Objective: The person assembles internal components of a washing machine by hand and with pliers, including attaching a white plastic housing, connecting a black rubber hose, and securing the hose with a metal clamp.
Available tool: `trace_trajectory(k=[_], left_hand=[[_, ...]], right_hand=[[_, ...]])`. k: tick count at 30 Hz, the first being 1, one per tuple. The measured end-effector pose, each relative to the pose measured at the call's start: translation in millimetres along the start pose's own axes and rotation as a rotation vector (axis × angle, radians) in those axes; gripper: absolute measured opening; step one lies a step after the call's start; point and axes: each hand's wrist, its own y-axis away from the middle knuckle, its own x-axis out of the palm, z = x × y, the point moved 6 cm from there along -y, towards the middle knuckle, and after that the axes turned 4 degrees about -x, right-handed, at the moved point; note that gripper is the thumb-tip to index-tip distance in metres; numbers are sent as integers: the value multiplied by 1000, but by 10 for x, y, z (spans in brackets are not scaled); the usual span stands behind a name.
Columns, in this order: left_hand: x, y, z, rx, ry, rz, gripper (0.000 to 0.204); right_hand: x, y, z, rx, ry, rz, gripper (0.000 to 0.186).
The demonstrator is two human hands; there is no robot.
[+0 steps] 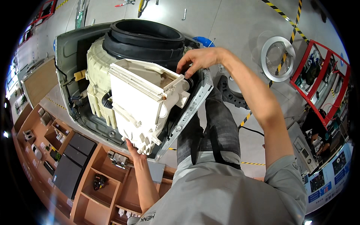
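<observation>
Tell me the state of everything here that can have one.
White box, open at one end
Rubber ring, mouth open
Metal casing, open, tub inside
Round door, detached, on the floor
Left hand, at the box's lower end
Right hand, curled, at the box's upper corner

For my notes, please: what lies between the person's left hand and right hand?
In the head view, the white plastic housing lies between them: its lower end is at the left hand, its upper corner at the right hand.
</observation>
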Motion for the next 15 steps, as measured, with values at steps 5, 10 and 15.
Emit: trace_trajectory(k=[5,10,15], left_hand=[[12,7,17,6,3,34,68],[72,29,-6,26,-12,-31,70],[31,18,12,54,13,-20,68]], right_hand=[[-42,9,-47,20,-4,-76,32],[-55,20,-94,-7,-17,-111,31],[-47,-3,-153,-45,-112,-77,30]])
